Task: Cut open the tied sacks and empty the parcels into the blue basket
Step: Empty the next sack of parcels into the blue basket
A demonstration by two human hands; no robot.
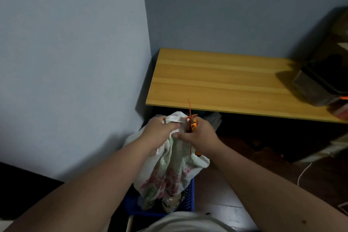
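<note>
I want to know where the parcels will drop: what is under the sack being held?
Under the sack is the blue basket, with a wrapped parcel visible inside. The sack and arms cover most of the basket, so its other contents cannot be seen.

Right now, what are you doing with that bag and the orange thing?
A person is holding a white printed sack over a blue basket. The left hand grips the bunched neck of the sack, and the right hand holds an orange-handled cutter up against the orange tie there. The sack looks closed at the neck, so nothing is pouring out yet. A wooden table stands behind.
</note>
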